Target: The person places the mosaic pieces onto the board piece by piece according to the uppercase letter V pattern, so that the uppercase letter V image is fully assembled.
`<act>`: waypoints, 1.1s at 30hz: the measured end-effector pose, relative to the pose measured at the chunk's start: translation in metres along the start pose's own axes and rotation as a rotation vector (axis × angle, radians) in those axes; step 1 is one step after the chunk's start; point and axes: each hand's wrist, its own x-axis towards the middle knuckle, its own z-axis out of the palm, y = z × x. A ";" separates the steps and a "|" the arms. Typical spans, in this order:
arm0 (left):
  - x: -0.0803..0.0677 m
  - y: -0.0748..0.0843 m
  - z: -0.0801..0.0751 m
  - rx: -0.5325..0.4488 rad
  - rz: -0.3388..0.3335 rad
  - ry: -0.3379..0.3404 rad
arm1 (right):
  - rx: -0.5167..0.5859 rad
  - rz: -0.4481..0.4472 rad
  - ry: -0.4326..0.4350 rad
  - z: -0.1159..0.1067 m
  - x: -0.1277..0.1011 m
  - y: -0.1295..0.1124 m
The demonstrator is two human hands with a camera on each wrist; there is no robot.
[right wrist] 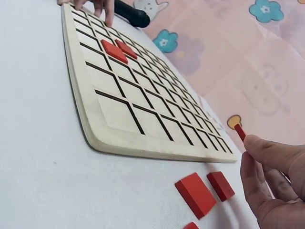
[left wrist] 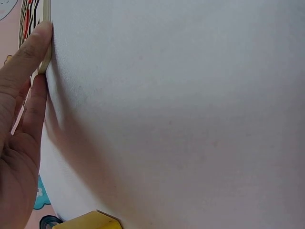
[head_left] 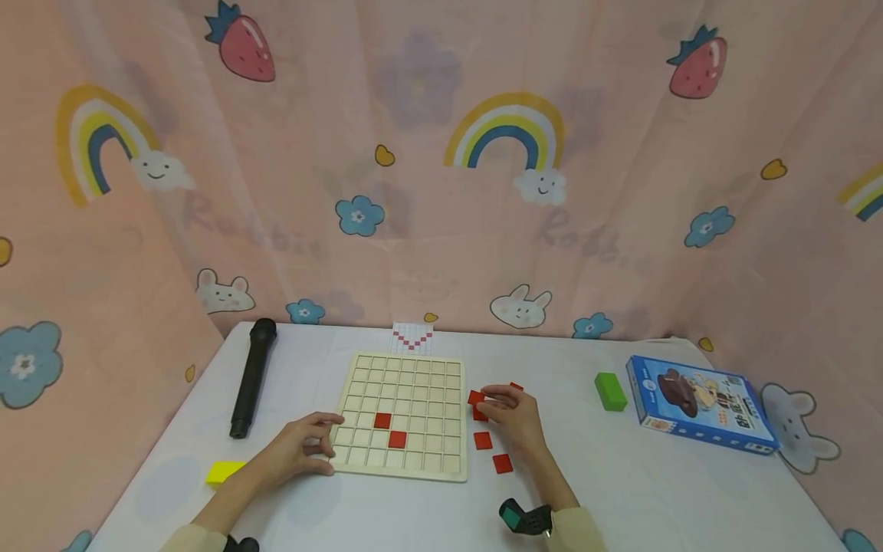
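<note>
A wooden grid board [head_left: 403, 383] lies on the white table [head_left: 621, 475], with two red tiles [head_left: 382, 420] [head_left: 396, 439] set diagonally in its cells. My left hand [head_left: 320, 441] rests on the board's near left corner, its fingers [left wrist: 33, 52] straight against the board edge [left wrist: 46, 14]. Just right of the board, my right hand [head_left: 493, 402] pinches a red tile [head_left: 476, 397] between thumb and fingertips. The right wrist view shows this red tile [right wrist: 239, 132] held edge-on above the table. Loose red tiles [head_left: 483, 440] [head_left: 502, 463] lie near that hand.
A black microphone [head_left: 251, 377] lies at the left and a yellow block [head_left: 224, 471] near the front left edge. A green block [head_left: 610, 391] and a blue box [head_left: 700, 402] sit at the right. A red-and-white pattern card [head_left: 412, 337] leans behind the board. Pink curtain surrounds the table.
</note>
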 end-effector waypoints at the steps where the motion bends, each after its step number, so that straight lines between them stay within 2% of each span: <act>1: 0.000 -0.001 0.000 0.001 0.000 0.000 | 0.010 0.000 -0.010 0.004 0.000 0.000; 9: -0.001 0.001 -0.001 0.011 -0.017 0.003 | 0.089 -0.037 -0.072 0.028 -0.001 -0.002; 15: -0.001 0.003 -0.003 0.016 -0.025 0.000 | 0.092 -0.067 -0.107 0.044 0.002 -0.005; 28: 0.001 0.002 -0.003 -0.031 -0.033 -0.017 | 0.056 -0.138 -0.243 0.082 0.004 -0.017; 33: 0.001 0.000 -0.002 -0.028 -0.037 -0.017 | -0.011 -0.176 -0.298 0.100 0.005 -0.018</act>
